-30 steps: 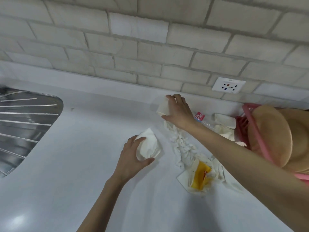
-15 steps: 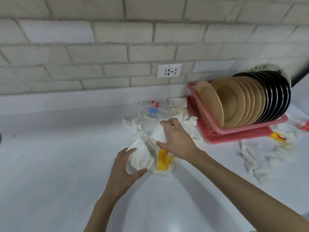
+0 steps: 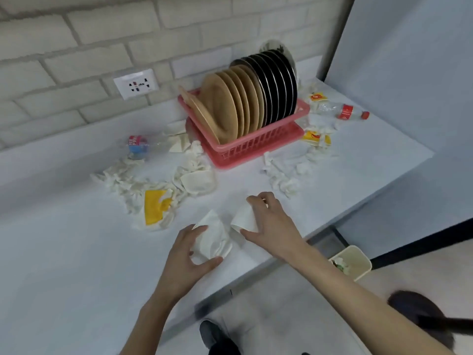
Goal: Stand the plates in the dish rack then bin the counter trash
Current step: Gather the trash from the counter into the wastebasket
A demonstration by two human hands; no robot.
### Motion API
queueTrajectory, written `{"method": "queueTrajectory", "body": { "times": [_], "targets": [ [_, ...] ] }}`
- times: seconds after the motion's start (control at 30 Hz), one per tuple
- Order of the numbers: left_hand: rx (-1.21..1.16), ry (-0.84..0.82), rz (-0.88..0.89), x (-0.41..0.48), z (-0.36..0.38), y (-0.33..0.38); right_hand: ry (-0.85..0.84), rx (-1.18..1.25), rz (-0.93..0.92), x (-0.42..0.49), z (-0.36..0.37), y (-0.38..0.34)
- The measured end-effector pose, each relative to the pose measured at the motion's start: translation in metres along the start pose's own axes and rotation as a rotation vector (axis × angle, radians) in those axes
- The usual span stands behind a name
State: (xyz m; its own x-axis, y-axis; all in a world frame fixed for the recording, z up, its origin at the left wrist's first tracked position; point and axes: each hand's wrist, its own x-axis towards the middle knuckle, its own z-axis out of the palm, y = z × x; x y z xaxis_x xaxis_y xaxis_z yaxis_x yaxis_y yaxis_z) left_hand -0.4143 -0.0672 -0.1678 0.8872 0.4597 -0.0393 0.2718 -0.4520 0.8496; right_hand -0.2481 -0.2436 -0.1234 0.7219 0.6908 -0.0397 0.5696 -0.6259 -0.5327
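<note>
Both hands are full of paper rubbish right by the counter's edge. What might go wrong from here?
Some guesses:
1. The bin sits low on the floor past the counter edge, so the crumpled paper in the left hand or the paper cup in the right hand might miss it.
2. Shredded tissue lies loose near that edge and may get swept off.
3. The bottle lies on its side and may roll.

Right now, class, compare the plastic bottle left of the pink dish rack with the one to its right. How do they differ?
The left bottle has a blue label with a red band; the right bottle has a red label and a red cap. The left bottle lies near the brick wall, among crumpled tissues; the right bottle lies beyond the dish rack, near the counter's far end. Both are clear, look empty, and lie on their sides.
</note>
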Motion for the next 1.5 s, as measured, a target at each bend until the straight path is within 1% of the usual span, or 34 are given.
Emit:
{"method": "queueTrajectory", "body": {
  "times": [0.17,0.33,0.47,0.57,0.77,0.83,1.03,1.17,1.27,1.37,1.5],
  "targets": [
    [-0.012,-0.033,0.000,-0.029,0.065,0.042,0.065,0.062,0.088,-0.064,-0.014,0.070],
    [-0.025,-0.124,-0.036,-0.051,0.124,0.070,0.086,0.096,0.224,-0.121,-0.024,0.140],
    [0.031,-0.201,-0.039,-0.057,0.160,0.087,0.125,0.128,0.321,-0.150,-0.030,0.179],
    [0.073,-0.254,-0.029,-0.049,0.188,0.098,0.169,0.170,0.431,-0.169,-0.036,0.207],
    [0.083,-0.455,0.078,-0.006,0.257,0.108,0.188,0.149,0.612,-0.193,-0.050,0.266],
    [0.077,-0.531,0.086,0.012,0.284,0.111,0.189,0.148,0.675,-0.197,-0.054,0.287],
    [0.095,-0.722,0.060,0.065,0.363,0.108,0.140,0.219,0.886,-0.209,-0.049,0.351],
    [0.184,-0.835,0.112,0.098,0.417,0.101,0.146,0.275,0.978,-0.208,-0.038,0.389],
    [0.257,-0.916,0.151,0.115,0.462,0.092,0.143,0.293,1.017,-0.206,-0.025,0.418],
    [0.328,-0.977,0.187,0.133,0.511,0.075,0.129,0.317,1.006,-0.199,-0.005,0.454],
    [0.447,-0.984,0.211,0.149,0.579,0.042,0.088,0.370,1.008,-0.193,0.036,0.511]
  ]
}}
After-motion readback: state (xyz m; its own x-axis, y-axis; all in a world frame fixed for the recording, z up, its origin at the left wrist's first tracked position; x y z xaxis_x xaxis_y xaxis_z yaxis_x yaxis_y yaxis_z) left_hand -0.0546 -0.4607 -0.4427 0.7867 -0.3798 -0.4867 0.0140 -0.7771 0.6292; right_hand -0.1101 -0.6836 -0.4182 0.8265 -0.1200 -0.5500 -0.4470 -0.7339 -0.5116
